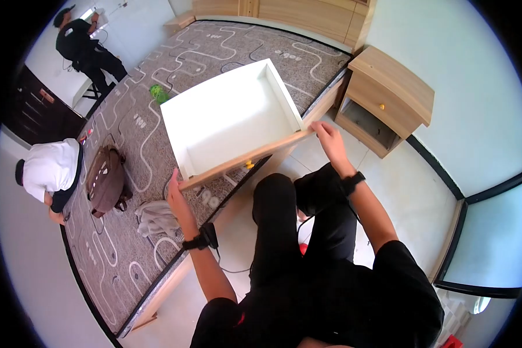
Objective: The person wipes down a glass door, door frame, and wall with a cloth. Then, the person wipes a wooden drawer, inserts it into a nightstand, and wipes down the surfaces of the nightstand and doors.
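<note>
A white drawer (229,119) with a wood front and a yellow knob (249,165) rests at the near edge of the mattress (145,139), its open top toward me. My left hand (180,200) is at the left end of the drawer front, fingers along its outer corner. At the opposite end, my right hand (329,138) grips the front's corner between thumb and fingers. To the right stands a wooden nightstand (391,87) with one closed drawer above an open gap.
On the mattress lie a brown backpack (105,180), a grey cloth (158,218) and a green item (158,93). One person in white (52,168) leans at the left edge; another in black (81,43) stands by the far wall. A glass panel (487,243) is at right.
</note>
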The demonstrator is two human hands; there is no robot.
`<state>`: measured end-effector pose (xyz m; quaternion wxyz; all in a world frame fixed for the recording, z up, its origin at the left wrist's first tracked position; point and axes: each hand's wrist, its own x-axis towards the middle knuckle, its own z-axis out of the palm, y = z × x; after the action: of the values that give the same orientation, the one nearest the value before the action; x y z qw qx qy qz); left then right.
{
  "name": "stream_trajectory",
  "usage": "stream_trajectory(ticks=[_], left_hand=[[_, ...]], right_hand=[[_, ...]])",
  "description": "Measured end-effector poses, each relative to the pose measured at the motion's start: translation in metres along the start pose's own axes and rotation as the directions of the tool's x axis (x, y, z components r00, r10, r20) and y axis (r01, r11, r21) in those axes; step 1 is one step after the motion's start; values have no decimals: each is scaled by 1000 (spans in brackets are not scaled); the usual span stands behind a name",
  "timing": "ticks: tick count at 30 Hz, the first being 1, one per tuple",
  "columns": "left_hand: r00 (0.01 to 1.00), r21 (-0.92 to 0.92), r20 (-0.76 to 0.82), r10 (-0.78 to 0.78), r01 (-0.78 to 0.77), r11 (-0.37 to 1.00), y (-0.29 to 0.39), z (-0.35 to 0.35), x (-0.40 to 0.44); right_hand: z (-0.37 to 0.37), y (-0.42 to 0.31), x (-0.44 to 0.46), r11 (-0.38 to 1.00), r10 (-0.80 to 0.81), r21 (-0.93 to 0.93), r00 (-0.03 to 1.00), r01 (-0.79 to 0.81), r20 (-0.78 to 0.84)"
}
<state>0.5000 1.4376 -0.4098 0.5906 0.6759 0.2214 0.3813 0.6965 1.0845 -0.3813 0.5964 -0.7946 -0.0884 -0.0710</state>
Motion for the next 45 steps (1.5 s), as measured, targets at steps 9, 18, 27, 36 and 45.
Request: stream_trajectory(ticks=[9,18,27,36,45], left_hand=[[963,-413,-140,-230,154,897,-10,43,66],[877,-85,-470,100,-158,984,0,81,86],[972,-219,-62,225,-233,948,82,265,29],[912,-9,409,25,-24,1000,36,479,-52],[844,200,510,-166,71,977,-54,543,-99]], right_hand=[[76,21,69,930,-42,360,994,76,-103],[49,67,18,823,160,562,916,82,-368],[-97,97,-32,818,237,476,564,324,-791],[-253,147,-70,909,402,414,158,47,-902],[-319,235,-49,841,538,470,325,-268,-778]])
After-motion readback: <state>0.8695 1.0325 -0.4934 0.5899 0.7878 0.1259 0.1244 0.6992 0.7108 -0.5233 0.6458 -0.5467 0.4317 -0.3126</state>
